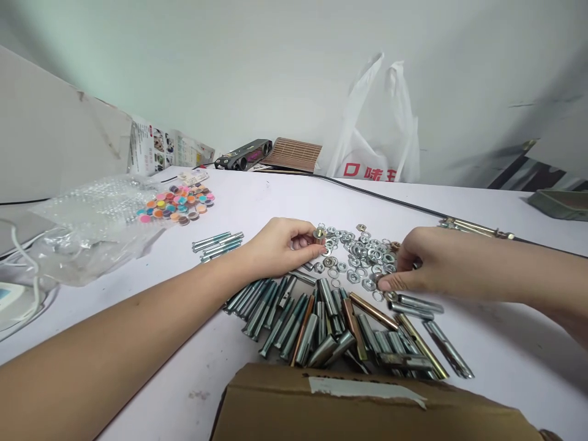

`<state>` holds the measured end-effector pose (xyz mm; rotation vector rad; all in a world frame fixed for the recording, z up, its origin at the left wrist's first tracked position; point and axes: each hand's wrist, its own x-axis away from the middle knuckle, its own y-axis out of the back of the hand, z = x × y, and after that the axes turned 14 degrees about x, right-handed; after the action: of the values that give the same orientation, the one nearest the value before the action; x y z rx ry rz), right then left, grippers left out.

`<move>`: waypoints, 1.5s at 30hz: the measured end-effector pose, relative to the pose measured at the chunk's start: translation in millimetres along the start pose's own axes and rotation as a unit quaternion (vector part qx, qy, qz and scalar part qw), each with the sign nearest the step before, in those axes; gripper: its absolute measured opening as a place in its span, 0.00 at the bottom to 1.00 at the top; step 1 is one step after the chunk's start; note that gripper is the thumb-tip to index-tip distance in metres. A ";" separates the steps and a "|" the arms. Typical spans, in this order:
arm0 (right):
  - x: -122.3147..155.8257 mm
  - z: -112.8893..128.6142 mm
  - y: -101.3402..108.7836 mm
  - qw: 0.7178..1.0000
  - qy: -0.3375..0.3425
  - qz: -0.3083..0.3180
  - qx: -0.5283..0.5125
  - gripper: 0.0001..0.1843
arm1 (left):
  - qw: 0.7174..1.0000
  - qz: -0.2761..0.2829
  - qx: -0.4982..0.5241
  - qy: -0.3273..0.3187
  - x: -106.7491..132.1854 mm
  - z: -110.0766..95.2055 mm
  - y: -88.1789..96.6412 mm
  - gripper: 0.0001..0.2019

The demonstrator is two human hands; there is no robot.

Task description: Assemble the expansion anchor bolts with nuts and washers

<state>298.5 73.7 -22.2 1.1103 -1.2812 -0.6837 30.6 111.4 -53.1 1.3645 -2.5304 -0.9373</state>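
Note:
My left hand (287, 248) is closed, thumb and fingers pinching a small shiny metal nut (319, 235) at the left edge of the hardware pile. That pile of washers and nuts (365, 251) spreads over the white table between my two hands. My right hand (416, 260) bends down at the pile's right side, thumb and fingertips drawn together among the washers; what they grip is partly hidden. Below both hands lie many bolts (275, 315) and metal sleeves (328, 306), some silver and some copper-coloured. A separate row of bolts (218, 246) rests beyond my left forearm.
A cardboard box (367, 410) stands at the near edge. Bubble wrap (101, 208) and colourful small discs (179, 202) lie at the left. A white plastic bag (376, 135) stands at the back, and a black cable (386, 199) crosses to the right near assembled bolts (478, 228).

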 end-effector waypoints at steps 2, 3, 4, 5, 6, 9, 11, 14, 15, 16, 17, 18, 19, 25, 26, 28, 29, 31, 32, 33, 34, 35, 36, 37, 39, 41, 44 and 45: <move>0.3 -1.0 0.3 0.999 0.007 0.028 -0.018 0.33 | 1.000 -0.001 0.002 -0.003 0.9 0.5 -0.2 0.15; 0.3 -1.5 0.5 0.999 0.009 0.036 -0.024 0.32 | 1.000 -0.001 0.003 -0.004 1.2 0.6 -0.3 0.15; 0.3 -1.9 0.6 0.999 0.010 0.041 -0.027 0.30 | 1.000 -0.002 0.003 -0.005 1.5 0.6 -0.3 0.15; 0.0 -2.0 0.8 0.999 0.012 0.042 -0.027 0.30 | 1.000 -0.002 0.004 -0.006 1.6 0.6 -0.3 0.15; -0.3 -1.8 1.0 0.999 0.011 0.039 -0.026 0.30 | 1.000 -0.002 0.005 -0.006 1.6 0.5 -0.3 0.15; -1.2 0.0 0.9 1.000 0.000 0.015 -0.022 0.30 | 1.000 -0.004 0.011 -0.004 1.1 0.6 0.0 0.14; -1.2 1.8 -0.3 1.000 -0.011 -0.006 -0.027 0.27 | 1.000 -0.005 0.010 -0.008 0.8 1.1 0.2 0.15; -0.7 3.9 -3.5 0.999 -0.023 -0.023 -0.026 0.24 | 1.000 -0.003 0.008 -0.013 1.0 2.0 0.2 0.15; -0.3 4.2 -4.1 0.999 -0.025 -0.029 -0.024 0.23 | 1.000 -0.003 0.007 -0.013 1.2 2.2 0.1 0.15; 0.2 4.3 -3.9 0.999 -0.024 -0.033 -0.022 0.22 | 1.000 -0.003 0.007 -0.012 1.4 2.3 0.0 0.15; 1.0 4.2 -2.6 0.999 -0.020 -0.037 -0.021 0.21 | 1.000 -0.003 0.006 -0.011 1.6 2.3 -0.2 0.15; 2.2 4.2 -0.1 0.999 -0.014 -0.036 -0.020 0.20 | 1.000 -0.004 0.006 -0.010 1.6 2.3 -0.3 0.15; 3.7 4.3 3.5 0.999 -0.008 -0.031 -0.021 0.18 | 1.000 -0.004 0.005 -0.009 1.5 2.3 -0.3 0.15; 14.2 21.1 26.8 0.979 0.031 -0.159 -0.124 0.15 | 0.999 0.022 -0.001 -0.042 -0.7 0.9 -1.6 0.14; 14.6 26.7 26.8 0.967 0.039 -0.205 -0.146 0.16 | 0.998 0.031 0.000 -0.052 -1.0 0.4 -2.5 0.13; 13.9 38.1 23.1 0.945 0.062 -0.271 -0.172 0.16 | 0.997 0.043 0.000 -0.071 -1.2 -0.7 -4.7 0.13; 12.8 43.1 20.2 0.938 0.075 -0.287 -0.181 0.15 | 0.996 0.047 -0.003 -0.079 -1.2 -1.2 -5.9 0.13; 10.0 50.6 14.6 0.933 0.094 -0.288 -0.195 0.13 | 0.995 0.050 -0.011 -0.091 -1.1 -1.8 -7.8 0.12; 8.5 53.0 12.4 0.933 0.098 -0.284 -0.198 0.13 | 0.994 0.051 -0.016 -0.096 -1.0 -2.0 -8.4 0.11; 7.1 54.7 10.9 0.933 0.097 -0.283 -0.200 0.13 | 0.993 0.051 -0.021 -0.101 -1.0 -2.1 -8.8 0.11; 5.8 55.8 9.9 0.932 0.095 -0.286 -0.200 0.13 | 0.993 0.051 -0.024 -0.106 -1.0 -2.3 -8.9 0.11; 4.8 56.6 9.4 0.931 0.090 -0.292 -0.199 0.13 | 0.992 0.050 -0.027 -0.111 -1.0 -2.4 -8.8 0.11; 4.0 57.3 9.2 0.929 0.085 -0.300 -0.200 0.13 | 0.991 0.051 -0.029 -0.118 -1.0 -2.6 -8.7 0.11; 3.3 58.0 9.1 0.926 0.082 -0.309 -0.201 0.13 | 0.990 0.053 -0.029 -0.125 -1.0 -2.9 -8.4 0.10; 2.2 59.3 8.7 0.922 0.081 -0.319 -0.206 0.12 | 0.988 0.057 -0.030 -0.140 -1.0 -3.4 -8.1 0.09; 1.0 60.2 8.0 0.919 0.087 -0.322 -0.212 0.12 | 0.987 0.057 -0.031 -0.147 -1.0 -3.8 -8.1 0.08; -1.5 60.2 5.7 0.915 0.094 -0.318 -0.231 0.12 | 0.988 0.053 -0.027 -0.146 -1.1 -4.1 -8.6 0.07; -2.6 59.8 4.6 0.912 0.098 -0.318 -0.238 0.12 | 0.988 0.052 -0.023 -0.146 -1.1 -4.2 -8.8 0.07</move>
<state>239.6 62.2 -23.7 1.1410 -0.5112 -1.2581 39.1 106.8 -54.5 1.1411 -2.7355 -1.2490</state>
